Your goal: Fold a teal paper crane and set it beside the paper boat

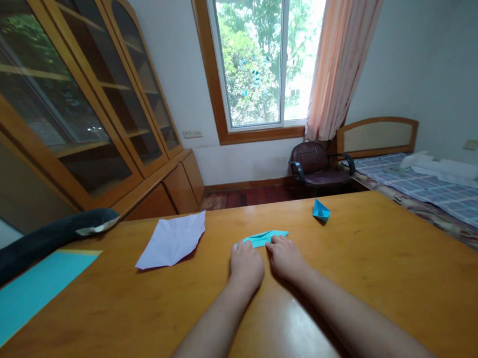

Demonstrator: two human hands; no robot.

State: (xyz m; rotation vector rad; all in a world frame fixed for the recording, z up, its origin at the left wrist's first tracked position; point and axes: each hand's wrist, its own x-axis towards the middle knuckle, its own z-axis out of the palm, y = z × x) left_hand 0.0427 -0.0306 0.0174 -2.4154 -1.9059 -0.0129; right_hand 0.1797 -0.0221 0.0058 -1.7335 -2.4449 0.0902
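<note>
A light blue sheet of paper (pixel 262 238), folded into a long narrow shape with pointed ends, lies flat on the wooden table (pixel 351 291). My left hand (pixel 247 266) is closed, its curled fingers pressing on the paper's left part. On the right part, my right hand (pixel 286 258) is closed too, fingers bent down onto the near edge. The thumbs and the paper's underside are mostly hidden. Right of the hands, near the far edge, stands a small blue folded paper boat (pixel 321 210).
A creased white sheet (pixel 173 240) lies to the left. Farther left are a large light blue sheet (pixel 43 291) and a dark, long padded object (pixel 44 240). Beyond the table stand a brown armchair (pixel 315 163), a bed (pixel 429 181) and a glass-door cabinet (pixel 141 171).
</note>
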